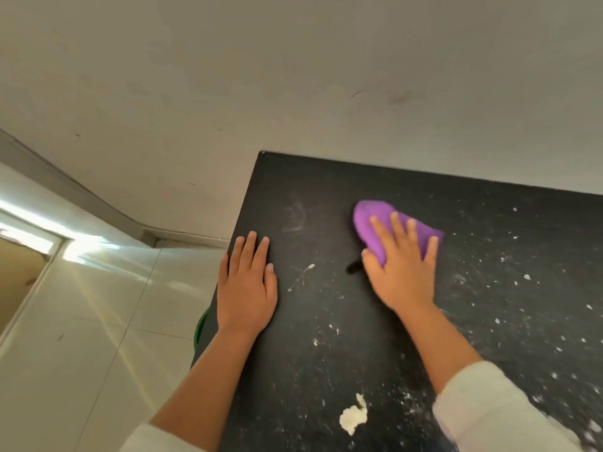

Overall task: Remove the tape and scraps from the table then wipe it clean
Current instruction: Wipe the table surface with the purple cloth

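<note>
A black table fills the right half of the view, its top speckled with white flecks and smears. My right hand presses flat, fingers spread, on a purple cloth near the table's far side. My left hand rests flat on the table's left edge, fingers straight and together. A crumpled whitish scrap lies near the front of the table. A thin whitish streak of residue lies between my hands.
A pale wall stands right behind the table's far edge. To the left lies glossy white tiled floor with a grey skirting board. A green rim shows under the table's left edge. Many small white flecks cover the table's right part.
</note>
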